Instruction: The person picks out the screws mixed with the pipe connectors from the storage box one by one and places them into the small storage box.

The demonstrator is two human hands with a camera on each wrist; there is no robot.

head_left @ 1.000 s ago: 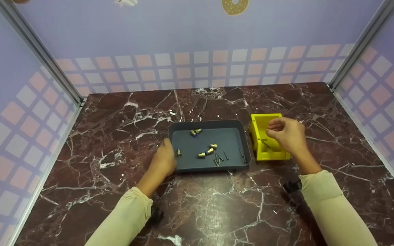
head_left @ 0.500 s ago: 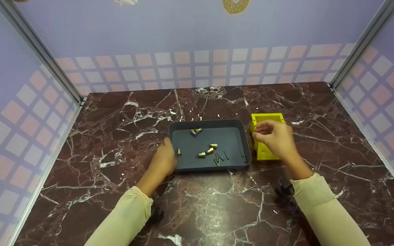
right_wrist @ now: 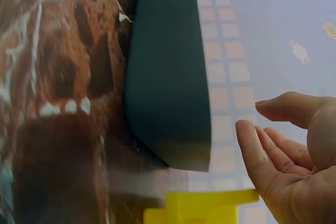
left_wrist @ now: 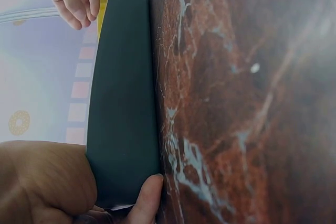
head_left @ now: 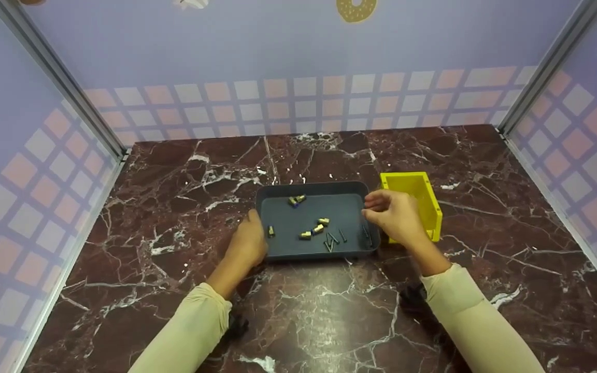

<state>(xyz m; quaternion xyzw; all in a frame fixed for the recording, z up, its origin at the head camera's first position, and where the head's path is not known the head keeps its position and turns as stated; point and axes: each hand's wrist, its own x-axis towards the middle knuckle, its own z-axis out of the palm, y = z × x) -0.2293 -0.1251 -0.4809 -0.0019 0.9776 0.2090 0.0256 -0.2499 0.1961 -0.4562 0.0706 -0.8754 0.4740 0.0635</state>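
A dark grey rectangular tray [head_left: 311, 207] holds several brass hex fittings [head_left: 319, 228] and several screws [head_left: 331, 239]. My left hand [head_left: 248, 238] grips the tray's left end; in the left wrist view a fingertip [left_wrist: 148, 195] bears low on its wall, and the other fingers are mostly hidden. My right hand [head_left: 394, 213] hovers over the tray's right rim. In the right wrist view its thumb and index finger stand apart, nothing between them. Just right of the tray is a yellow bin [head_left: 428, 191], partly covered by that hand.
The tray and bin stand on a dark red marbled tabletop [head_left: 189, 171]. A lilac wall panel [head_left: 278, 46] with pink and white squares closes off the back, and similar panels stand at both sides. Two more screws [head_left: 367, 235] lie near the tray's right wall.
My right hand has moved left from above the yellow bin to the tray's right rim. A screw seen below its fingertips at the bin earlier is out of sight. The left hand stays put.
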